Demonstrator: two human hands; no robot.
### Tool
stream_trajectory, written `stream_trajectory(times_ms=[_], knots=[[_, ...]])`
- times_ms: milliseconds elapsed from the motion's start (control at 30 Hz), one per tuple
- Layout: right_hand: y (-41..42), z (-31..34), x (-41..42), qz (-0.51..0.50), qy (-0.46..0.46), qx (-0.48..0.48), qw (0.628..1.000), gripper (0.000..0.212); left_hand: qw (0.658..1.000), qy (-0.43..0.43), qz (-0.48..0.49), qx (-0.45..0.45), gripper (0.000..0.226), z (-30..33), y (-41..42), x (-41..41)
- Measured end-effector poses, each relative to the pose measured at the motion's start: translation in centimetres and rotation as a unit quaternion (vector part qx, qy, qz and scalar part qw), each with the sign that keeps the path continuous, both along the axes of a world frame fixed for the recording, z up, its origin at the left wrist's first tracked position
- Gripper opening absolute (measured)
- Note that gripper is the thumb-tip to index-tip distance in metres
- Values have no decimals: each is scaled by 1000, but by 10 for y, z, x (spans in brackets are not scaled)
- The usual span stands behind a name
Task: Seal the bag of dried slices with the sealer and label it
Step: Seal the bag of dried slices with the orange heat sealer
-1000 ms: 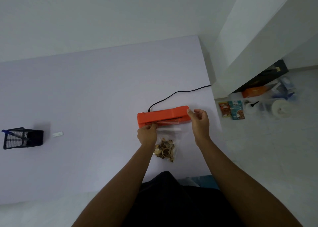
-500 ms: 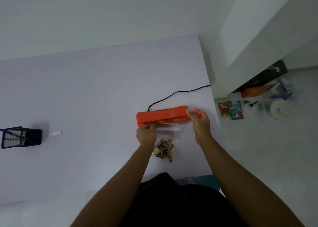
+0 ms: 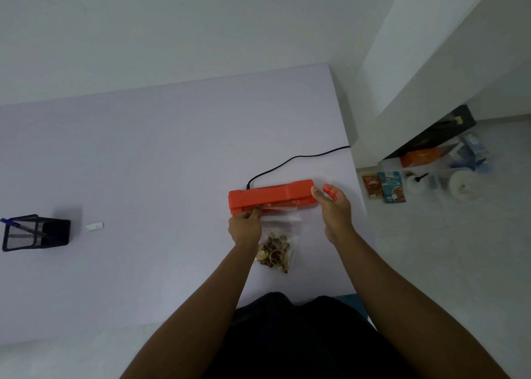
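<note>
Seen from the head camera, a person feeds the mouth of a clear bag (image 3: pixel 280 236) of dried slices (image 3: pixel 273 254) into the front slot of an orange sealer (image 3: pixel 270 197) on a pale lilac worktop (image 3: pixel 143 163). The left hand (image 3: pixel 245 227) has its grip pinched on the bag's left top corner at the slot; the right hand (image 3: pixel 334 210) cups the sealer's right end, fingers curled loosely around it. Sealing looks under way but unfinished, and labelling appears not yet begun: a small white label (image 3: pixel 94 226) lies well apart to the left, near a black mesh pen holder (image 3: pixel 36 233). A black cord (image 3: pixel 298 159) trails off the worktop's edge. White walls enclose the room; packets and containers clutter the floor (image 3: pixel 431 249) at right.
</note>
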State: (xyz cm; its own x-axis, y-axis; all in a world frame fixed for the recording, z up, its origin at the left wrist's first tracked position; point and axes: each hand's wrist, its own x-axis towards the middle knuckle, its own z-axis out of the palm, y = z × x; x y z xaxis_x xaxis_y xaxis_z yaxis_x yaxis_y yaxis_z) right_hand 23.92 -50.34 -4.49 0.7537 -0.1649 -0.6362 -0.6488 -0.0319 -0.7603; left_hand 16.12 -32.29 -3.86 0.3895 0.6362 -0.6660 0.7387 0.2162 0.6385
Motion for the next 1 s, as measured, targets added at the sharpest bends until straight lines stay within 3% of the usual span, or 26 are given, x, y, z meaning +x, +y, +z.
stream_trajectory(times_ms=[800,900,1000], knots=[[2,10,9,-5,42,8,999,71,1000,-1,-3,-2,32,4,0,-1],[3,18,13,2,28,-9,1000,66,1000,-2,-1,-3,30,5,-1,-1],[6,31,9,7,2,-23,1000,45,1000,3,4,1,32,5,-1,0]])
